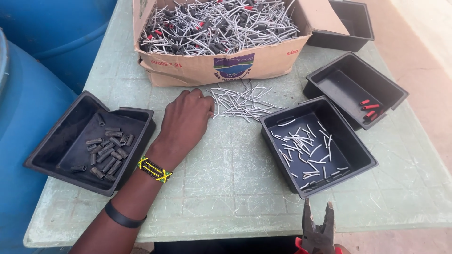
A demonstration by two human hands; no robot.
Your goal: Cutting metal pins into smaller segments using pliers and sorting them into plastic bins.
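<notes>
Left hand [186, 120]: curled loosely, knuckles up, on the table [226, 178]; fingertips touch the wire pile [242, 101]; whether it grips any, cannot tell
Right hand: out of view; only pliers [318, 226] show at the bottom edge, jaws open, empty
Wires: thin, grey, bent, loose, just before the box [221, 63]
Box: torn cardboard, heaped with wires and sleeves
Left tray [52, 141]: black plastic, dark ribbed sleeves
Middle tray [351, 146]: short wire bits
Far tray [391, 89]: red caps [369, 108]

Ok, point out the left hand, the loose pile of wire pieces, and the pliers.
left hand [186, 117], head view, back of the hand
wire pieces [242, 102], head view, middle of pile
pliers [318, 226], head view, between the open tips
</notes>
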